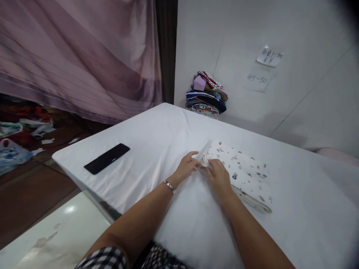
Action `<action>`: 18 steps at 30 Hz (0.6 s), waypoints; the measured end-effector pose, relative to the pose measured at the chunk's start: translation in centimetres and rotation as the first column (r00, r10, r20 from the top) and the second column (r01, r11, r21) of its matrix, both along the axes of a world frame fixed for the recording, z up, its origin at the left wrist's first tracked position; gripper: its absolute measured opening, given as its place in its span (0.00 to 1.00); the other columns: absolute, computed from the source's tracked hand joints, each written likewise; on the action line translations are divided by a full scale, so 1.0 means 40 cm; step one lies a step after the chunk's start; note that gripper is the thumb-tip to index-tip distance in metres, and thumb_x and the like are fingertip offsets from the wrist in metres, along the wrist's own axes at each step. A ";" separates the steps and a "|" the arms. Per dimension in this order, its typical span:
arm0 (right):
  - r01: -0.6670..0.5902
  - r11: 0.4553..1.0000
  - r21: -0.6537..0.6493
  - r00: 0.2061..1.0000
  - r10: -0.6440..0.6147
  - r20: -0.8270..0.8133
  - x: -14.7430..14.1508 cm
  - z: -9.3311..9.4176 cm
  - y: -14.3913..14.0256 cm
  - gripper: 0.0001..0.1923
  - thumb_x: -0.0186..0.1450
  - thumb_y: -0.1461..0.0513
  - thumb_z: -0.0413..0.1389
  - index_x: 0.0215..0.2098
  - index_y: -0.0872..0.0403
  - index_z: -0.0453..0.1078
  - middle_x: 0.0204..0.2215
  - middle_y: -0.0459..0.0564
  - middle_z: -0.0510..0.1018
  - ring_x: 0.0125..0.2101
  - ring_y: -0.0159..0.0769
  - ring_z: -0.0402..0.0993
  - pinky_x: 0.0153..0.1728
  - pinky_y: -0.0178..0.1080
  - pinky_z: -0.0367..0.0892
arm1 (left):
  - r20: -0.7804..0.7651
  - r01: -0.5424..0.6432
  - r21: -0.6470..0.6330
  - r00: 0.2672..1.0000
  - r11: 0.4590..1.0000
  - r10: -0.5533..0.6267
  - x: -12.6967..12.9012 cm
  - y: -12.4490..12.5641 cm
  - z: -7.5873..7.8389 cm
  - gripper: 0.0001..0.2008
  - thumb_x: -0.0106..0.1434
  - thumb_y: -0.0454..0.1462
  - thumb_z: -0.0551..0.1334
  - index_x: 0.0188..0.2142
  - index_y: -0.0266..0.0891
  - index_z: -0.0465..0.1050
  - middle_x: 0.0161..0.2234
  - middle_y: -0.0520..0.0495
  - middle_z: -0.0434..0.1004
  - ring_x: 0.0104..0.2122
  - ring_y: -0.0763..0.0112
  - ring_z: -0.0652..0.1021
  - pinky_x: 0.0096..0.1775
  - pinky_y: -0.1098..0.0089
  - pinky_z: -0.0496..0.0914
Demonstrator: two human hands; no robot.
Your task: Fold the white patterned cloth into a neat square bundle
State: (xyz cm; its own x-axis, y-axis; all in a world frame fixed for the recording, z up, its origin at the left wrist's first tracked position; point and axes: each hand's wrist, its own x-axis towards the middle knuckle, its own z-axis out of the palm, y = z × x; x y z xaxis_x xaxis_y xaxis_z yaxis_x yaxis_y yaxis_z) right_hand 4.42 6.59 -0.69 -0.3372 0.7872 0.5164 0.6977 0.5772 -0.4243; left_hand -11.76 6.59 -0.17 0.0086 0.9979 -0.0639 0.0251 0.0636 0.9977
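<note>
A folded white cloth (248, 168) printed with small grey figures lies on the table, its layered folds showing along the near side. Thin see-through plastic (206, 146), apparently a bag, surrounds its left end. My left hand (186, 169), with a metal bracelet at the wrist, pinches the plastic just left of the cloth. Close beside it, my right hand (220, 178) is curled with its fingers at the cloth's left end, gripping the plastic there. Its fingertips are partly hidden. Hazy white material spreads between my forearms.
A black phone (107, 158) lies on the white-covered table (151, 134) at left. Folded clothes (206, 95) are stacked by the wall, beyond the table's far edge. A pink curtain (92, 56) hangs at left; a pale glossy surface (61, 231) stands lower left.
</note>
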 end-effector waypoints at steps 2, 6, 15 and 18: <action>0.008 0.999 -0.035 0.997 -0.010 -0.076 0.009 0.007 0.005 0.11 0.61 0.64 0.48 0.41 0.53 0.65 0.38 0.51 0.72 0.40 0.39 0.67 0.40 0.40 0.63 | -0.134 -0.091 0.014 0.987 0.996 0.092 -0.010 0.008 -0.011 0.18 0.57 0.35 0.53 0.48 0.37 0.65 0.29 0.49 0.76 0.29 0.72 0.75 0.30 0.73 0.67; 0.017 0.999 -0.051 0.989 -0.024 -0.145 0.018 0.029 0.008 0.10 0.60 0.64 0.48 0.40 0.53 0.65 0.36 0.50 0.71 0.38 0.39 0.67 0.39 0.40 0.63 | -0.560 -0.119 0.143 0.809 0.983 0.179 -0.017 0.008 -0.027 0.13 0.60 0.38 0.55 0.44 0.38 0.70 0.34 0.48 0.75 0.32 0.71 0.74 0.34 0.72 0.65; 0.043 0.999 -0.032 0.989 -0.047 -0.138 0.010 0.029 0.005 0.10 0.60 0.64 0.49 0.41 0.53 0.65 0.37 0.50 0.71 0.39 0.39 0.67 0.39 0.41 0.63 | -0.763 -0.006 0.269 0.609 0.963 0.217 0.041 -0.007 -0.032 0.06 0.53 0.38 0.62 0.26 0.38 0.69 0.32 0.46 0.69 0.37 0.64 0.70 0.35 0.69 0.62; 0.037 0.999 0.017 0.990 -0.034 -0.139 0.012 0.026 0.008 0.10 0.61 0.63 0.49 0.41 0.53 0.65 0.36 0.50 0.72 0.38 0.38 0.67 0.39 0.41 0.64 | -0.671 -0.057 0.222 0.716 0.973 0.195 0.050 0.001 -0.027 0.03 0.52 0.34 0.60 0.25 0.38 0.66 0.28 0.50 0.68 0.31 0.70 0.69 0.33 0.71 0.62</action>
State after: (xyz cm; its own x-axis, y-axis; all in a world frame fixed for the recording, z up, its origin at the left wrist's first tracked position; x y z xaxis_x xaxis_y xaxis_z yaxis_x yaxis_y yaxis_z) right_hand 4.89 6.92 0.37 -0.2333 0.7866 0.5717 0.6535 0.5622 -0.5068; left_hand -9.76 6.64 -1.24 -0.0955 0.9807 0.1708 0.7089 -0.0535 0.7033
